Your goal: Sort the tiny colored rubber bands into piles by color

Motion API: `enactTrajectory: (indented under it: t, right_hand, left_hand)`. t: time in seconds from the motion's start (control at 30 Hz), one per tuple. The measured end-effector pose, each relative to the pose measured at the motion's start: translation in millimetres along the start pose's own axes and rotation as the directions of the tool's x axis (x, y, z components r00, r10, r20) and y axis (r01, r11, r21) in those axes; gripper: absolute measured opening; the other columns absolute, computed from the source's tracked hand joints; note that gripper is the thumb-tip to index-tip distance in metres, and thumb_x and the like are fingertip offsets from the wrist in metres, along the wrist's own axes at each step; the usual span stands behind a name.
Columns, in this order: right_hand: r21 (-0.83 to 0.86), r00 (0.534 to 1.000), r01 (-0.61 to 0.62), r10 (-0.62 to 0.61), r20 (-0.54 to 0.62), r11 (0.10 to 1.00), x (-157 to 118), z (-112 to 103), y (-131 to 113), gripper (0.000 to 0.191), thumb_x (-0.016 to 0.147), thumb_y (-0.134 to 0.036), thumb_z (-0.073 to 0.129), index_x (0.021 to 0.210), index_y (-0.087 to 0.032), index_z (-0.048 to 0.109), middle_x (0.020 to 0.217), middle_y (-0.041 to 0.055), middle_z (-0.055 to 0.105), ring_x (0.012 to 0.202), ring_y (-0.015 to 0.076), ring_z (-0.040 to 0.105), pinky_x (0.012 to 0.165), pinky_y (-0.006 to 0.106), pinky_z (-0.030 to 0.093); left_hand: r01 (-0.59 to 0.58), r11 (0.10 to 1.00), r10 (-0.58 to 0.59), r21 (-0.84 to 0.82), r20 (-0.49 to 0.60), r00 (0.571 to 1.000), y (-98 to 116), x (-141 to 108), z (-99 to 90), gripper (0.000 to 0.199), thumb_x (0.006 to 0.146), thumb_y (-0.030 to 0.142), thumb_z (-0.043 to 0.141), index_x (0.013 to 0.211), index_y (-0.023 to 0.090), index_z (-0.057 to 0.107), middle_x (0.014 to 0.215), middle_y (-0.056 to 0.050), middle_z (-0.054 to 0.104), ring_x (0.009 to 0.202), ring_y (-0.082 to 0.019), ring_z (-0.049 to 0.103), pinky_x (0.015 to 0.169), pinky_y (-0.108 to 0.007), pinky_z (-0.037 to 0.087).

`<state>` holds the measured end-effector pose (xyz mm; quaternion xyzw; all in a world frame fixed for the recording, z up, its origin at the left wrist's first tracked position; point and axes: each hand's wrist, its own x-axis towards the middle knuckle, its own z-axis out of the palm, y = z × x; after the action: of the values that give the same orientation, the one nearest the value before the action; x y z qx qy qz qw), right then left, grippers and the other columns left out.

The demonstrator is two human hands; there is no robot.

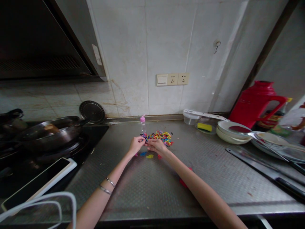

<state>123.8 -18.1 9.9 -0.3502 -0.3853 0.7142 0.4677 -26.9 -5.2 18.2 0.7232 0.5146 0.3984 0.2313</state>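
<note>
A heap of small multicoloured loops, which look like rubber bands (164, 136), lies on the metal counter (143, 184). At its near left edge are both hands, fingertips almost meeting. My left hand (136, 144) is closed in a pinch, and my right hand (156, 146) is closed too, its fingers bent toward the left one. Whatever sits between the fingertips is too small to make out. Just in front of the hands lie a blue clump (143, 154), a yellow clump (150, 156) and a red one (159, 156). Behind the heap stands a small clear bottle (143, 127) with a pink top.
Left is a stove with a pan (51, 133) and a phone-like device (39, 183) on its edge. A red object (183, 183) is partly hidden under my right forearm. To the right are a yellow sponge (204, 127), bowls (232, 136), a knife (257, 167) and a red thermos (254, 103).
</note>
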Motion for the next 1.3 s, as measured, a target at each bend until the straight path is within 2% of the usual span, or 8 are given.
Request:
enactTrajectory:
  t: [0.37,0.47,0.6,0.73,0.8,1.0,1.17,1.3]
  right_hand:
    - [-0.129,0.997,0.037,-0.046,-0.068,0.991,-0.4,-9.8,-13.5,0.011,0.065,-0.017,0.064,0.075,-0.012,0.065,0.069,0.0043,0.065,0.064,0.0124,0.061,0.058,0.023,0.052]
    - [-0.146,0.995,0.060,-0.071,-0.073,0.988,-0.7,-14.0,-19.2,0.009,0.066,-0.017,0.062,0.073,-0.013,0.065,0.068,0.0045,0.065,0.065,0.0138,0.061,0.059,0.025,0.052]
    - [-0.169,0.990,0.067,-0.086,-0.109,0.983,1.6,-22.0,-26.0,0.005,0.067,-0.015,0.060,0.069,-0.014,0.064,0.064,0.0025,0.065,0.063,0.0124,0.061,0.059,0.023,0.051]
    - [-0.235,0.982,0.078,-0.115,-0.149,0.969,6.2,-32.2,-30.2,0.008,0.067,-0.016,0.058,0.072,-0.015,0.064,0.060,0.0007,0.063,0.057,0.0098,0.058,0.053,0.019,0.049]
    - [-0.272,0.975,0.082,-0.134,-0.178,0.959,7.4,-36.1,-32.1,0.011,0.067,-0.017,0.058,0.075,-0.015,0.065,0.059,0.0006,0.062,0.054,0.0090,0.057,0.051,0.018,0.048]
    - [-0.304,0.960,0.117,-0.187,-0.211,0.945,3.7,-37.7,-38.6,0.015,0.066,-0.020,0.058,0.076,-0.014,0.066,0.059,0.0005,0.061,0.053,0.0088,0.055,0.050,0.018,0.047]
    - [-0.311,0.950,0.152,-0.225,-0.216,0.938,1.2,-37.5,-39.7,0.014,0.062,-0.022,0.059,0.072,-0.014,0.066,0.069,0.0023,0.065,0.055,0.0089,0.055,0.048,0.017,0.047]
    - [-0.353,0.950,0.180,-0.256,-0.180,0.918,3.6,-41.9,-41.0,0.015,0.062,-0.022,0.061,0.072,-0.014,0.067,0.077,0.0039,0.067,0.056,0.0097,0.057,0.047,0.018,0.048]
  left_hand:
    - [0.078,0.995,-0.078,-0.055,-0.001,0.997,-8.1,5.4,-6.5,0.027,0.068,0.030,0.053,0.076,0.008,0.065,0.054,-0.003,0.058,0.048,-0.010,0.047,0.047,-0.019,0.033]
    - [0.093,0.995,-0.088,-0.033,0.126,0.988,-3.6,6.2,-15.1,0.025,0.065,0.028,0.054,0.073,0.007,0.065,0.056,-0.004,0.060,0.049,-0.010,0.048,0.048,-0.019,0.033]
    - [0.060,0.998,-0.063,0.020,0.301,0.951,0.5,4.4,-25.4,0.022,0.064,0.025,0.053,0.070,0.008,0.066,0.057,-0.004,0.061,0.049,-0.010,0.049,0.049,-0.019,0.034]
    - [0.016,0.999,-0.040,0.051,0.518,0.854,-1.6,0.5,-29.1,0.020,0.063,0.023,0.052,0.069,0.010,0.066,0.057,-0.003,0.060,0.047,-0.009,0.048,0.047,-0.019,0.035]
    - [0.007,0.996,-0.054,0.083,0.574,0.817,-2.7,-1.4,-29.3,0.021,0.063,0.024,0.052,0.069,0.010,0.066,0.057,-0.003,0.060,0.045,-0.008,0.047,0.045,-0.018,0.034]
    - [0.050,0.990,-0.119,0.129,0.607,0.786,-2.6,-3.4,-31.2,0.023,0.065,0.027,0.052,0.072,0.010,0.065,0.057,-0.003,0.058,0.042,-0.007,0.046,0.042,-0.017,0.035]
    - [0.042,0.994,-0.090,0.096,0.573,0.814,-5.7,-1.8,-28.5,0.029,0.064,0.033,0.057,0.080,0.010,0.063,0.052,0.001,0.052,0.040,-0.006,0.042,0.040,-0.016,0.031]
    - [0.034,0.998,-0.063,0.062,0.574,0.816,-5.0,-4.1,-19.9,0.035,0.064,0.037,0.059,0.089,0.012,0.059,0.049,0.005,0.047,0.038,-0.005,0.037,0.038,-0.016,0.027]
